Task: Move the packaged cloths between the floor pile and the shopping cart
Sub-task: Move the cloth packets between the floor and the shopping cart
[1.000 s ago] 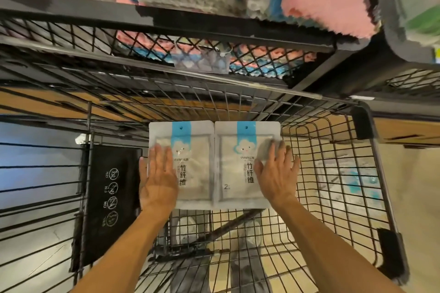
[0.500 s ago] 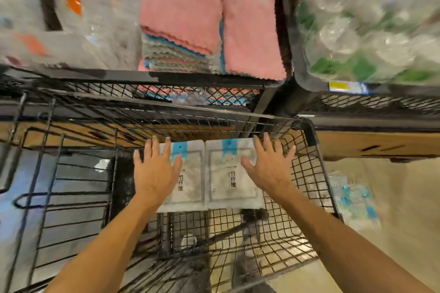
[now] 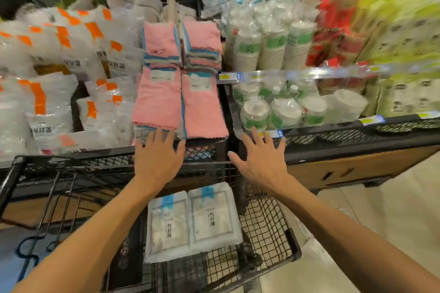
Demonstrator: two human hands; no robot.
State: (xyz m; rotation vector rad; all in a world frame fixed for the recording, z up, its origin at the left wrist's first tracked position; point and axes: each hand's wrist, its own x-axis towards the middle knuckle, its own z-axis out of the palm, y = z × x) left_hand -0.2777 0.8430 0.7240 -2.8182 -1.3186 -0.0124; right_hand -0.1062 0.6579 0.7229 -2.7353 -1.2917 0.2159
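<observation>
Two packaged cloths, a left pack (image 3: 167,223) and a right pack (image 3: 213,215), lie flat side by side on the wire floor of the black shopping cart (image 3: 266,228). Each pack is white with a blue strip at its top. My left hand (image 3: 158,156) is raised above the cart's far rim with fingers spread, holding nothing. My right hand (image 3: 260,158) hovers to its right, also spread and empty. Both hands are well above the packs and apart from them. The floor pile is out of view.
Behind the cart a black mesh shelf (image 3: 357,135) holds stacked pink cloths (image 3: 181,102), white bags with orange marks (image 3: 54,78) at left and wrapped paper cups (image 3: 273,47) at right. Beige floor (image 3: 381,221) lies to the cart's right.
Both hands lifted off the two packs and rose toward the shelf. The view tilted up from the cart floor to the shelves. The packs stayed in the cart.
</observation>
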